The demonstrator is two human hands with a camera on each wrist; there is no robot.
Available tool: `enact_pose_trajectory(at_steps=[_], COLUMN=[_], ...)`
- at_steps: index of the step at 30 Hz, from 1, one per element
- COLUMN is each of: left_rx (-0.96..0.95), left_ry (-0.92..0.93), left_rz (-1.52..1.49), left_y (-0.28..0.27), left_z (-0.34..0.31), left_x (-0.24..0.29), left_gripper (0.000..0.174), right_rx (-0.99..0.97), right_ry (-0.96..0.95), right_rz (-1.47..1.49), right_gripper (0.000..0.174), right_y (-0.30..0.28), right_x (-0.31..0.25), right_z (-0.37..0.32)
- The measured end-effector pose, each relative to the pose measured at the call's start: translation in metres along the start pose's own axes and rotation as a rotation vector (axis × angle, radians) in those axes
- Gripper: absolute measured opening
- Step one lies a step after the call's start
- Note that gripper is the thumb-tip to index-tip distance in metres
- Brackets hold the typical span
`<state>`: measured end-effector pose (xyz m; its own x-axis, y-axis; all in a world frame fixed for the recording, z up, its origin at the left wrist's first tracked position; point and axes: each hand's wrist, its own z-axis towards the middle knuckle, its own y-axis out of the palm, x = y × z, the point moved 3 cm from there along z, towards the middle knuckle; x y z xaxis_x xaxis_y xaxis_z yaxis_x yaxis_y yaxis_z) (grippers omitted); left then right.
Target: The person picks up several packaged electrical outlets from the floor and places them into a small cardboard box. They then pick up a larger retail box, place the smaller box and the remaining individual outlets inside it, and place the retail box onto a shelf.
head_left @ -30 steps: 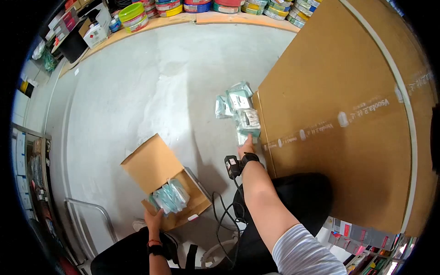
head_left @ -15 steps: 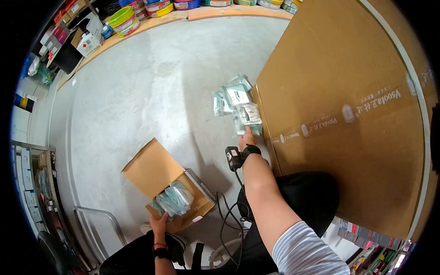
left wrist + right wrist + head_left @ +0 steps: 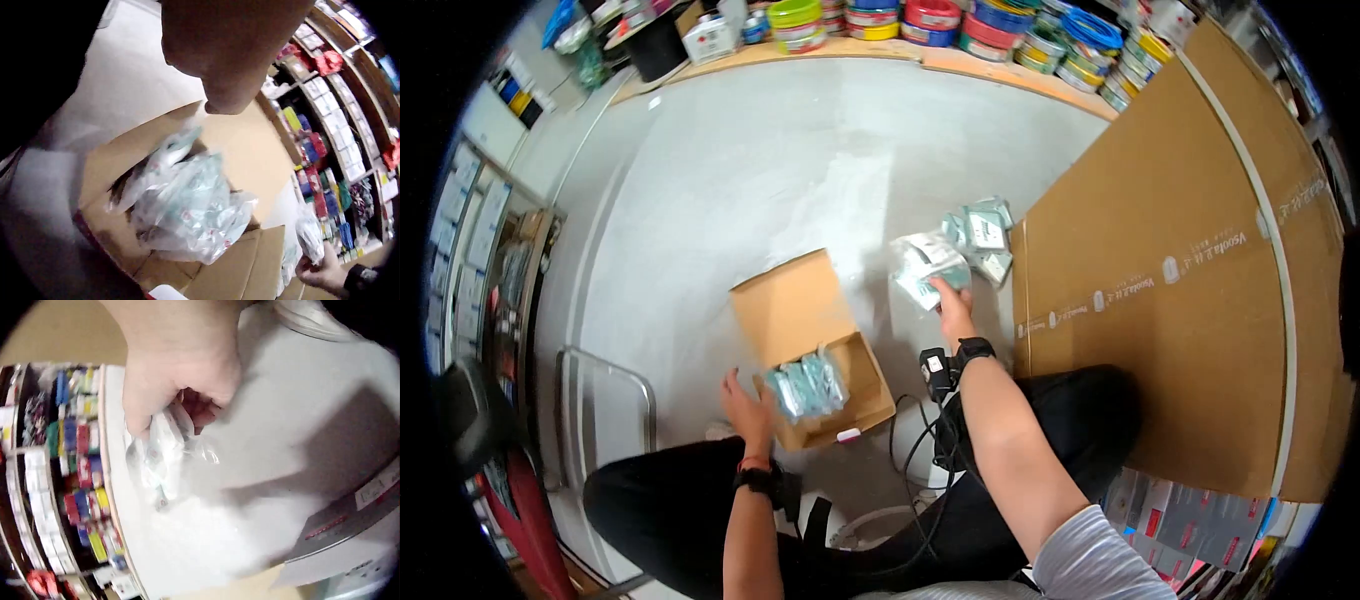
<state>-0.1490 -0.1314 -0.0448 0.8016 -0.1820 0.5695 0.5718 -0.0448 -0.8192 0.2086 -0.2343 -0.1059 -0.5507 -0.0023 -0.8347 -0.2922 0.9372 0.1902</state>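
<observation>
My right hand [image 3: 956,308] grips a clear plastic-bagged packet [image 3: 926,266] above the floor, thumb on one side and fingers curled round the other. In the right wrist view the bagged packet [image 3: 164,450] shows white contents under loose film. An open cardboard box [image 3: 870,385] stands between my knees, its lid folded back. Inside lie several bagged packets [image 3: 808,386] in a row. My left hand [image 3: 748,410] hovers at the box's left side, fingers loosely spread and holding nothing. Several more bagged packets [image 3: 986,232] lie on the floor beyond my right hand.
A large taped carton [image 3: 1140,250] rises close on the right. Cable spools [image 3: 930,20] line a wooden ledge at the back. A bent metal rail [image 3: 610,365] and shelving are at the left. A black cable [image 3: 912,425] hangs from the right wrist camera.
My right hand has lifted a bagged packet from the floor pile and brought it leftward. My left hand has come off the packets in the box. The head view has shifted.
</observation>
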Motion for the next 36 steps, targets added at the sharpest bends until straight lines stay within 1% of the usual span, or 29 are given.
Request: enact_pose_trajectory(at_steps=[1,3,4,5,7,8,9,12,13,16,17,19,20,22,23,25,26,28,29,32,33,36], left_rx=[0.079,0.139,0.101,0.061,-0.045,-0.132,-0.218,-0.343,-0.447,-0.563,-0.647,-0.684,-0.699,-0.726,-0.741,-0.744,-0.745,-0.87,-0.93,-0.871,-0.855,-0.802], left_ry=[0.059,0.195,0.243,0.296,0.342,0.33,0.317,0.11,0.076,-0.073,-0.147,-0.221,-0.255,-0.345,-0.39,-0.455,-0.485,-0.563,-0.601,-0.609,-0.57,-0.592], left_rz=[-0.011,-0.15,-0.229,-0.308,-0.411,-0.418,-0.429,-0.653,-0.742,-0.971,-0.99,-1.101,-1.157,-1.125,-1.106,-1.24,-1.306,-1.599,-1.745,-2.092,-2.141,-2.264], left_y=[-0.013,-0.025,-0.021,-0.016,-0.018,-0.018,-0.016,0.002,0.0,-0.003,-0.009,-0.011,-0.01,-0.014,-0.014,-0.01,-0.005,0.014,0.024,0.013,0.009,-0.001], left_z=[0.006,0.016,0.023,0.028,0.032,0.03,0.026,0.013,0.009,0.001,-0.002,-0.004,-0.005,-0.005,-0.006,-0.008,-0.008,-0.01,-0.011,-0.009,-0.007,-0.004], left_x=[0.02,0.046,0.051,0.056,0.083,0.094,0.103,0.109,0.11,0.111,0.112,0.111,0.111,0.11,0.109,0.108,0.107,0.096,0.091,0.106,0.108,0.103], left_gripper=[0.041,0.033,0.031,0.028,0.028,0.033,0.039,0.055,0.065,0.07,0.075,0.076,0.076,0.076,0.075,0.07,0.067,0.062,0.059,0.056,0.06,0.064], right_rx=[-0.11,-0.367,-0.492,-0.566,-0.742,-0.822,-0.853,-0.996,-0.962,-0.893,-0.88,-0.852,-0.86,-0.876,-0.914,-0.986,-1.046,-1.14,-1.126,-1.112,-1.112,-1.111], right_ry=[-0.071,-0.053,-0.043,-0.04,-0.04,-0.041,-0.064,-0.076,-0.17,-0.22,-0.265,-0.356,-0.34,-0.307,-0.29,-0.251,-0.163,0.011,0.112,0.11,0.164,0.294], right_rz=[-0.073,-0.278,-0.378,-0.513,-0.672,-0.759,-0.834,-0.99,-1.065,-1.261,-1.335,-1.479,-1.516,-1.589,-1.556,-1.485,-1.331,-1.016,-1.028,-0.915,-0.814,-0.507], right_gripper=[0.04,0.039,0.039,0.038,0.038,0.039,0.039,0.041,0.042,0.045,0.046,0.048,0.05,0.053,0.054,0.054,0.053,0.052,0.05,0.046,0.044,0.04], right_y=[0.014,0.043,0.058,0.072,0.094,0.101,0.107,0.118,0.12,0.127,0.131,0.138,0.139,0.141,0.141,0.14,0.138,0.135,0.135,0.135,0.133,0.125], right_x=[-0.011,-0.031,-0.041,-0.055,-0.063,-0.064,-0.062,-0.053,-0.05,-0.057,-0.062,-0.069,-0.07,-0.075,-0.077,-0.08,-0.077,-0.069,-0.068,-0.075,-0.078,-0.085], right_z=[-0.006,-0.02,-0.033,-0.053,-0.081,-0.092,-0.1,-0.121,-0.124,-0.141,-0.149,-0.165,-0.17,-0.176,-0.179,-0.183,-0.178,-0.17,-0.169,-0.17,-0.171,-0.167])
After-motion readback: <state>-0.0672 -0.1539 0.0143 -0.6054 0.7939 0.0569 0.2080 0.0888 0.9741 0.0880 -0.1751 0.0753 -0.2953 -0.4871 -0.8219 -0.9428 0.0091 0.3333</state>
